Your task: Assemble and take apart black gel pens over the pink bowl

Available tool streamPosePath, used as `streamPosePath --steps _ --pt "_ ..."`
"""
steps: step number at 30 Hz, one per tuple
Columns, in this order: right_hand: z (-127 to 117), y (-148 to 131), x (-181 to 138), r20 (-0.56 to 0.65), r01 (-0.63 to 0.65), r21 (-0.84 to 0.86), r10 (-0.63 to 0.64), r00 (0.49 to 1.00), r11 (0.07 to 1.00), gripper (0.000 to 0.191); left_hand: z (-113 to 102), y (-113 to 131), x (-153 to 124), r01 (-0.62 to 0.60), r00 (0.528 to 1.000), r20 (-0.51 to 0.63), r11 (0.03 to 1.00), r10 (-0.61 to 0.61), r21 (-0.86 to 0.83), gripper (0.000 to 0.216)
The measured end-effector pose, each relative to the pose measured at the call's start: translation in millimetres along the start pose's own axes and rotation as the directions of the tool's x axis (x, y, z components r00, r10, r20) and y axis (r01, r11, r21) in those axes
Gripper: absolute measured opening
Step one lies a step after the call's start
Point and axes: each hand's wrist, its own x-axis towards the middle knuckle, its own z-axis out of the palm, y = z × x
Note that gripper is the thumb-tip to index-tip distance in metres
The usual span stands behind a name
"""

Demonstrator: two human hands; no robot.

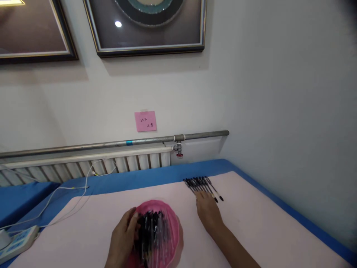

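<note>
A pink scalloped bowl (pixel 176 242) stands on the pale pink sheet, holding several pens (pixel 156 234) with black and clear barrels. My left hand (pixel 124 234) curls around the bowl's left rim, its fingertips partly inside by the pens. To the right and farther back, a row of pens (pixel 202 182) lies side by side with black caps. Over the near ends of that row is my right hand (pixel 208 210), fingers bent together on a pen; the fingertips partly hide what they hold.
The pink sheet (pixel 251 227) covers a blue-covered table (pixel 167 172) set against a wall. At the left lie a white power strip (pixel 21 243) and a loose white cable (pixel 83 188). Behind the table run a radiator (pixel 131 162) and a metal pipe (pixel 97 146) with a valve.
</note>
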Motion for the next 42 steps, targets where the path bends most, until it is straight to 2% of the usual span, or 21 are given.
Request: streamPosePath --steps 2,5,9,12,15,17,18,20,22,26,28,30,32,35,37,40,42 --pt "3.8 0.8 2.9 0.021 -0.017 -0.007 0.017 1.000 1.000 0.032 0.5 2.8 -2.0 0.010 1.000 -0.011 0.999 -0.010 -0.036 0.044" --pt "4.7 0.3 3.5 0.048 -0.075 0.021 0.074 0.996 0.997 0.032 -0.8 6.4 -4.8 -0.019 0.999 -0.031 0.999 0.018 -0.047 0.041" --pt "-6.3 -6.8 3.7 0.096 -0.182 0.142 0.169 0.981 0.973 0.027 0.1 10.9 -9.2 -0.037 0.999 -0.015 0.994 0.035 -0.102 0.038" --pt "-20.9 -29.8 1.8 0.175 -0.206 0.316 0.157 0.972 0.926 0.025 4.8 15.4 -13.6 0.009 0.998 0.063 0.971 0.006 -0.239 0.040" --pt "-33.5 -67.0 -7.8 0.303 -0.197 0.504 0.041 0.952 0.841 0.024 8.0 21.4 -17.4 0.139 0.979 0.196 0.905 -0.063 -0.403 0.045" --pt "-38.3 -91.2 -18.0 0.469 -0.310 0.697 -0.084 0.879 0.647 0.019 8.0 26.1 -19.4 0.214 0.956 0.284 0.838 -0.075 -0.501 0.044" --pt "-39.5 -101.1 -23.1 0.539 -0.356 0.714 -0.149 0.829 0.603 0.015 7.7 28.4 -20.4 0.239 0.947 0.313 0.805 -0.070 -0.543 0.043" --pt "-40.0 -115.4 -31.9 0.629 -0.408 0.700 -0.236 0.741 0.587 0.013 8.0 32.2 -22.3 0.257 0.941 0.334 0.756 -0.054 -0.602 0.046" --pt "-39.0 -122.7 -37.7 0.660 -0.403 0.683 -0.279 0.697 0.609 0.014 9.8 34.5 -23.7 0.261 0.939 0.340 0.740 -0.046 -0.619 0.048" --pt "-38.3 -123.4 -41.9 0.672 -0.350 0.654 -0.303 0.676 0.670 0.010 7.8 35.6 -21.9 0.258 0.943 0.328 0.752 -0.059 -0.607 0.046" --pt "-39.9 -119.5 -41.3 0.694 -0.348 0.611 -0.270 0.667 0.711 0.011 -1.9 35.3 -17.4 0.205 0.969 0.239 0.756 -0.066 -0.622 0.044" --pt "-42.6 -114.2 -38.9 0.721 -0.377 0.563 -0.214 0.659 0.735 0.011 -15.3 33.8 -11.7 0.120 0.992 0.103 0.781 -0.072 -0.613 0.043" --pt "-45.6 -109.0 -34.6 0.710 -0.396 0.545 -0.155 0.687 0.739 0.010 -26.2 30.4 -6.9 0.078 0.997 0.032 0.859 -0.072 -0.507 0.041" --pt "-49.1 -104.9 -27.4 0.650 -0.390 0.566 -0.103 0.753 0.726 0.009 -27.7 22.6 -4.4 0.123 0.989 0.111 0.959 -0.097 -0.257 0.043" --pt "-50.2 -105.3 -24.7 0.646 -0.400 0.590 -0.113 0.755 0.702 0.007 -20.1 18.4 -5.4 0.132 0.980 0.176 0.973 -0.098 -0.192 0.041" --pt "-49.5 -108.4 -25.8 0.673 -0.438 0.633 -0.173 0.719 0.638 0.006 -6.9 17.9 -9.4 0.117 0.972 0.229 0.956 -0.055 -0.268 0.040" --pt "-47.5 -110.8 -28.6 0.693 -0.463 0.648 -0.216 0.688 0.605 0.007 -0.9 21.3 -13.2 0.165 0.950 0.307 0.921 -0.053 -0.353 0.043"
